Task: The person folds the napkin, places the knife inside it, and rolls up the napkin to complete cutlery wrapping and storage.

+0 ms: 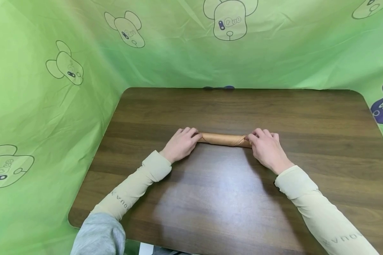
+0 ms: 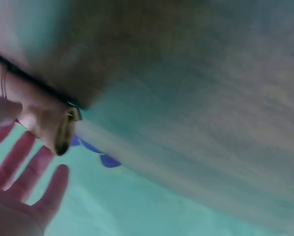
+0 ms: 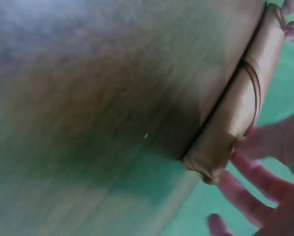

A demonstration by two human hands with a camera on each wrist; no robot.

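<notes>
A shiny tan cloth, rolled into a tight tube, lies crosswise on the table. At its left end my left hand holds the roll between thumb and fingers. My right hand pinches the right end, near a slanting fold. From the left wrist, the thumb crosses the roll while the other fingers spread behind it; the open end of the roll faces that camera. In the right wrist view, thumb and fingertips touch the rolled cloth close to its loose, crumpled end.
The brown wood-grain table has rounded corners and a bright glare in front of the roll. Green fabric printed with cartoon heads hangs around its back and sides. A white object shows below the front edge.
</notes>
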